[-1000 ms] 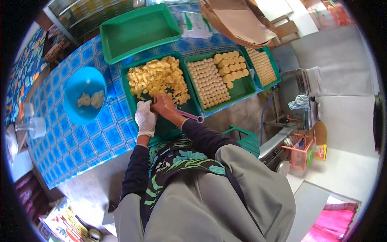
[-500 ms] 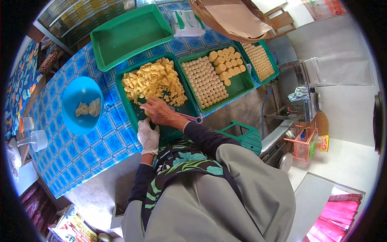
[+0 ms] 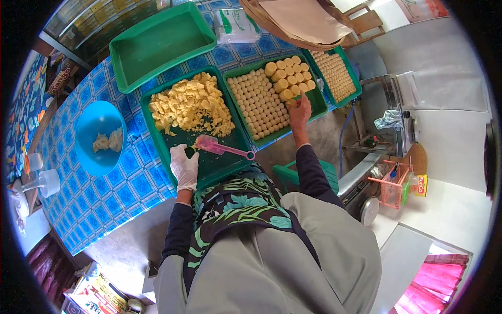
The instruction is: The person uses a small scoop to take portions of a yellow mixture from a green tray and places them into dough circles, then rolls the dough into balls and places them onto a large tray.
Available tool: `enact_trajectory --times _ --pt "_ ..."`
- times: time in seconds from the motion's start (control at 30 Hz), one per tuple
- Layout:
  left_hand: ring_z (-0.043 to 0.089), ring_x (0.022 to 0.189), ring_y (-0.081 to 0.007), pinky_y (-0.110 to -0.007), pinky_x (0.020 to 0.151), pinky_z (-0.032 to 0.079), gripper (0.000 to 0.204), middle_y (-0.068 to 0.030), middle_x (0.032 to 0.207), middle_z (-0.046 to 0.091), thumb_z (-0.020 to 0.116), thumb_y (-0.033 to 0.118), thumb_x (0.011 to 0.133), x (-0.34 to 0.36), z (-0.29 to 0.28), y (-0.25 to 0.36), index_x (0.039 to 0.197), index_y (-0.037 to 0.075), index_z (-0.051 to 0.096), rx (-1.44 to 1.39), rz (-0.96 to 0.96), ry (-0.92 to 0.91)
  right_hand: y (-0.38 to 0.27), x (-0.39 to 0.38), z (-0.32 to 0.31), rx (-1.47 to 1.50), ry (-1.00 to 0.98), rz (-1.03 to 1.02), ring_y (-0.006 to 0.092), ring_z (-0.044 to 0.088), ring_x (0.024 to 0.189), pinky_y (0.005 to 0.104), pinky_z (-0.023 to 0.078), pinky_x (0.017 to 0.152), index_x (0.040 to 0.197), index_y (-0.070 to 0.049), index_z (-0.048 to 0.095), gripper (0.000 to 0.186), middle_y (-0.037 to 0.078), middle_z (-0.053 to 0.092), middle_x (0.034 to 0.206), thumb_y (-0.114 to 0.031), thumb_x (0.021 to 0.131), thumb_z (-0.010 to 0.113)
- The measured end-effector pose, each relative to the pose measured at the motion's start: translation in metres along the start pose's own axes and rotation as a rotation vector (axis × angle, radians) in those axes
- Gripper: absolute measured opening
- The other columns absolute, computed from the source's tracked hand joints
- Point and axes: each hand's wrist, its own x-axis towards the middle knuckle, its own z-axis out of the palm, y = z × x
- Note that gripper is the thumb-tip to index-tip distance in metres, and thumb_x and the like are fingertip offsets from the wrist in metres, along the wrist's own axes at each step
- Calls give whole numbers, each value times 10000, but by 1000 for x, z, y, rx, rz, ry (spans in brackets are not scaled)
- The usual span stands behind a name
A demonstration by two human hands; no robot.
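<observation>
My left hand (image 3: 184, 166), in a white glove, rests on the bare bottom of a green tray (image 3: 222, 163), just left of a pink scoop (image 3: 222, 148) lying there. A heap of crumbly yellow dough (image 3: 191, 104) fills the far half of that tray. My bare right hand (image 3: 299, 112) reaches over the neighbouring green tray (image 3: 315, 107), pinching a small yellow dough ball (image 3: 291, 103) at its fingertips. That tray holds rows of small dough balls (image 3: 259, 104) and several larger rounds (image 3: 287, 76).
A third tray of small balls (image 3: 334, 73) stands far right, an empty green tray (image 3: 157, 44) behind. A blue bowl (image 3: 93, 121) with dough lumps sits left on the blue checked tablecloth (image 3: 104, 193). A green stool (image 3: 325, 172) and pink rack (image 3: 395, 183) stand right.
My right hand left the scoop on the dough tray and moved right to the ball tray with a ball. My gloved left hand stayed near the tray's front.
</observation>
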Motion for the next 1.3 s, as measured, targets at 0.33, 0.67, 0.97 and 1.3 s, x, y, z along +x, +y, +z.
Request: enact_trajectory --times 0.33,0.67,0.97,1.3 --pt "576 1000 -330 -405 866 475 467 -157 1047 611 791 155 705 38 -6 15 1137 78 633 -125 146 355 -28 -22 -23 14 14 -182 330 578 1021 416 496 813 1315 -33 527 699 179 599 1106 -49 670 796" --pt "609 889 -332 -411 768 498 357 -148 909 602 821 176 621 88 7 -9 940 71 700 91 110 -78 -163 -137 -6 64 -672 -724 333 610 890 449 504 725 1198 -121 608 420 150 615 914 -120 788 697" --pt "617 871 -343 -415 754 508 429 -147 946 608 846 188 599 42 13 -13 972 86 662 -160 -73 123 -203 -141 -5 291 -787 -463 407 616 762 509 462 616 1252 -197 582 511 214 620 761 -20 773 567" --pt "622 1020 -356 -381 858 514 735 -237 1161 596 736 78 701 34 22 -29 1360 -17 425 -459 -296 -2 -227 -145 58 65 -806 -822 387 637 752 507 471 575 1378 -167 482 622 200 653 851 -42 770 535"
